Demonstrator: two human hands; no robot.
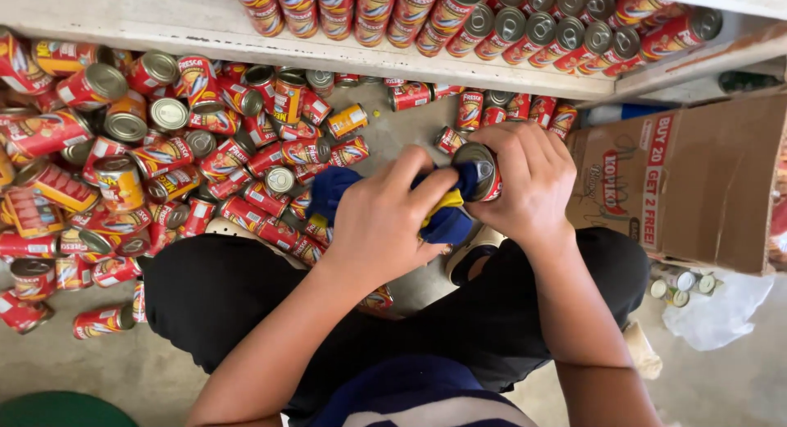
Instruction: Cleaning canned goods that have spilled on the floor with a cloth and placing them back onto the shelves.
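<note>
My right hand (529, 181) grips a red tin can (484, 171), its silver end turned toward my left hand. My left hand (385, 218) clutches a blue and yellow cloth (447, 218) and presses it against the can's end. Both hands are held above my knees, in black trousers (221, 296), as I squat on the floor.
A big heap of red cans (147, 156) lies on the concrete floor at left. Several cans are lined up on a white shelf (492, 21) above. A brown cardboard box (697, 181) stands at right, with a white plastic bag (725, 308) and small cans (680, 283) beside it.
</note>
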